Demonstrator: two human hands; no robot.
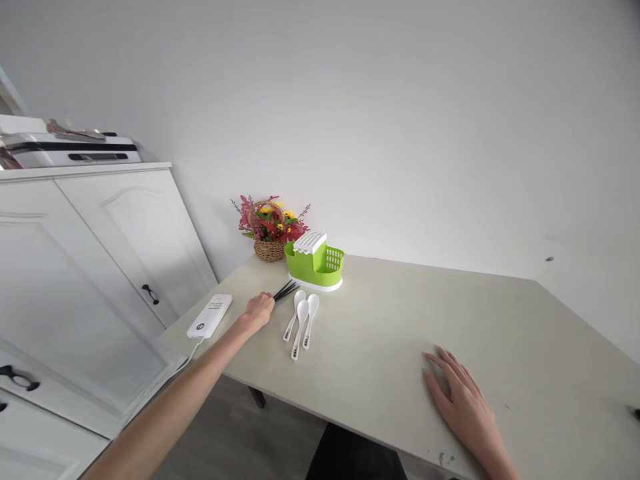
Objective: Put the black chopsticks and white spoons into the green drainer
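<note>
My left hand (259, 309) is closed round a bundle of thin black chopsticks (287, 290), whose far ends stick out to the right, close to the green utensil caddy. Several of them fan out slightly; the rest of their length is hidden in the hand. Three white spoons (301, 319) lie just right of that hand, bowls pointing away from me. Behind them stands the green caddy (303, 268) with a white slotted top (310, 243) and a white base. On the right, my right hand (465, 403) rests on the tabletop, fingers stretched out and holding nothing.
A wicker basket (270, 251) of artificial flowers (273, 220) stands behind the caddy by the wall. Left of my left hand lies a white power bank (210, 316) with a cable. White cabinets (135, 233) border the pale table (380, 333) on the left.
</note>
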